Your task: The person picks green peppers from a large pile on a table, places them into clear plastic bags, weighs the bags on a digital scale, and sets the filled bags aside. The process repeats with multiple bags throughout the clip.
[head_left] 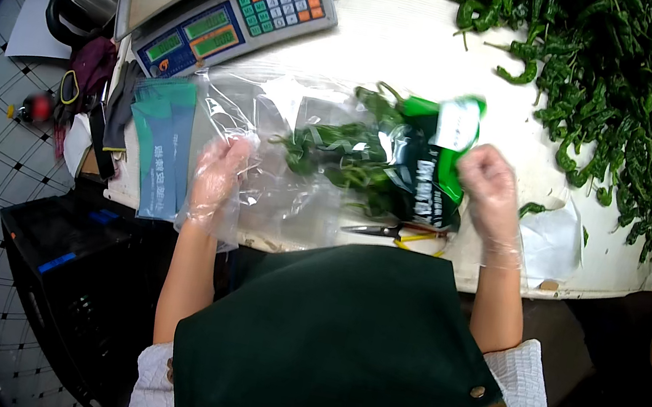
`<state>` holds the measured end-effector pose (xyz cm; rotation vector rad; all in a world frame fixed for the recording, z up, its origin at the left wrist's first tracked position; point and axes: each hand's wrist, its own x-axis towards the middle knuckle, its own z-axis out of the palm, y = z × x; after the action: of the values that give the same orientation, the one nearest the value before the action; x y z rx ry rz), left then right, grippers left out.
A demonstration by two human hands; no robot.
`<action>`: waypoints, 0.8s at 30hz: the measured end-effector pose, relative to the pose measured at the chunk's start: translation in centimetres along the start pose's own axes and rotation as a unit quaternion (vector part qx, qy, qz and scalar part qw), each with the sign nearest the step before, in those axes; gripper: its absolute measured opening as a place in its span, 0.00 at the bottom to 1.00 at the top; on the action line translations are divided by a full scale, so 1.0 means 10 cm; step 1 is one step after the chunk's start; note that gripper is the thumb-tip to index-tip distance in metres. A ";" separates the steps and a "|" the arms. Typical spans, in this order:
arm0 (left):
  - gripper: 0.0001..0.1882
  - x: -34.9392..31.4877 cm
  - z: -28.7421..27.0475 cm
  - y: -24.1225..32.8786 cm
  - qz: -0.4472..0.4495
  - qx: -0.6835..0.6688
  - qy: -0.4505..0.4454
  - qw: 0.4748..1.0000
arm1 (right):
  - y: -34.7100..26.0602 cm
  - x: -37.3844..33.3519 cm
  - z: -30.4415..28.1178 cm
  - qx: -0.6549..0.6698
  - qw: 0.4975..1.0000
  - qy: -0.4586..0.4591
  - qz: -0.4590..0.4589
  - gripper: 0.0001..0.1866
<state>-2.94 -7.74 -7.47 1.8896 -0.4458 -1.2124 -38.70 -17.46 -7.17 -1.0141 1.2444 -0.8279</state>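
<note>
Where bag point(285, 201) glares, peppers point(340, 142) inside, partly obscured

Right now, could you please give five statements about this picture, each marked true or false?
1. The digital scale stands left of the pepper heap. True.
2. The plastic bag contains red tomatoes. False: it contains green peppers.
3. The left hand is at the bag's clear end. True.
4. The right hand is on the scale's keypad. False: it is by the bag's green end.
5. The yellow-handled scissors lie on the table. True.
</note>
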 end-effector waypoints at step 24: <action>0.21 0.17 -0.09 -0.06 -0.063 -0.006 -0.092 0.994 | 0.27 0.25 -0.14 0.016 0.988 0.018 0.150 0.20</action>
<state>-1.46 -8.13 -8.72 1.8263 -0.4222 -1.4775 -39.78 -19.03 -10.63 -0.7643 1.3699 -0.6329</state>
